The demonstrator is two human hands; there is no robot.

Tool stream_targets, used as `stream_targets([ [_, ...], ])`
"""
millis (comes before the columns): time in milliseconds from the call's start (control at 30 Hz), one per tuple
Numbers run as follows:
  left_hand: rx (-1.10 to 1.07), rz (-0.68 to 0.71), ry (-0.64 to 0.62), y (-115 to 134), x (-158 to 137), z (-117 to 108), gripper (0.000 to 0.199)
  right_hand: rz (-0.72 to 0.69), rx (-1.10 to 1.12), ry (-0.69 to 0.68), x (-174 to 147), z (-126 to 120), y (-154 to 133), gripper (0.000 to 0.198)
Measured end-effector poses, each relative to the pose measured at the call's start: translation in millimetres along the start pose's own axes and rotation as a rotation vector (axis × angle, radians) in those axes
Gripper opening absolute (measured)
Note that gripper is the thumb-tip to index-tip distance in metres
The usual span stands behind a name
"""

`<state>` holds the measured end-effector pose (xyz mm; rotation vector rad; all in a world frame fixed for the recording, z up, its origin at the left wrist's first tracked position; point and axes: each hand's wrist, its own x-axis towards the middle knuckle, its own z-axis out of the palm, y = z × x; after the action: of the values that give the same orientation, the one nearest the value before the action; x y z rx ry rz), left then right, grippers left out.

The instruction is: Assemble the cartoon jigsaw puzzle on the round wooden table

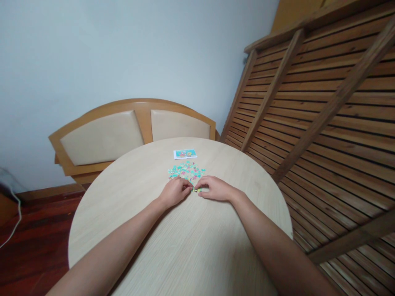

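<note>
A loose heap of small jigsaw puzzle pieces (185, 168), mostly turquoise with some pink and yellow, lies near the middle of the round table. At its near edge, a few yellow-green puzzle pieces (196, 190) sit between my two hands. My left hand (175, 192) has its fingers drawn together, their tips on the left end of these pieces. From the other side, my right hand (216, 188) holds the right end between thumb and forefinger. The fingertips partly hide the pieces, so I cannot tell how they are joined.
Beyond the heap lies a picture card (185, 154) with a turquoise cartoon print. The pale round table (123, 197) stands before a padded wooden headboard (143, 119). A slatted wooden frame (308, 123) leans along the right side. A white cable (19, 211) hangs at far left.
</note>
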<state>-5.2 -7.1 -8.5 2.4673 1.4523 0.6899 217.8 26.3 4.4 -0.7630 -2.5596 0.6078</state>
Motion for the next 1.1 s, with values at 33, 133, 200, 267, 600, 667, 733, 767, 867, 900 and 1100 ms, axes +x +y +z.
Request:
stream_targets([
  [33, 0.001, 0.006, 0.001, 0.0, -0.2, 0.0, 0.023, -0.007, -0.003, -0.001, 0.1, 0.2, 0.4, 0.022],
  [133, 0.015, 0.027, 0.0, 0.2, -0.4, -0.2, 0.024, -0.035, -0.011, -0.009, 0.7, 0.6, 1.7, 0.02],
  [200, 0.03, 0.03, -0.001, 0.2, -0.3, -0.6, 0.024, -0.037, -0.014, -0.009, 1.1, 0.7, 2.0, 0.02],
  [267, 0.047, 0.034, -0.006, 0.0, 0.0, -1.0, 0.023, -0.032, -0.011, -0.008, 1.1, 0.6, 2.0, 0.02],
  [600, 0.108, 0.067, -0.018, -1.0, 0.0, 0.8, 0.022, -0.05, -0.023, -0.008, 1.2, 0.3, 1.6, 0.019],
  [667, 0.112, 0.075, -0.021, -0.7, -0.1, 1.0, 0.022, -0.054, -0.026, -0.006, 1.1, 0.3, 1.0, 0.019],
  [733, 0.112, 0.08, -0.022, 0.0, -0.4, 0.9, 0.022, -0.058, -0.028, -0.004, 1.0, 0.3, 0.3, 0.019],
  [767, 0.111, 0.081, -0.022, 0.6, -0.5, 0.7, 0.022, -0.057, -0.029, -0.005, 1.0, 0.1, -0.2, 0.02],
  [867, 0.117, 0.086, -0.026, 2.2, -1.0, -0.1, 0.022, -0.047, -0.032, -0.008, 1.0, -0.4, -1.4, 0.019],
  [900, 0.122, 0.091, -0.027, 2.4, -1.2, -0.6, 0.023, -0.043, -0.034, -0.009, 1.0, -0.6, -1.7, 0.019],
  [1100, 0.137, 0.151, -0.052, -0.2, -2.7, -4.6, 0.023, -0.037, -0.034, -0.014, 1.4, -1.0, -2.7, 0.019],
])
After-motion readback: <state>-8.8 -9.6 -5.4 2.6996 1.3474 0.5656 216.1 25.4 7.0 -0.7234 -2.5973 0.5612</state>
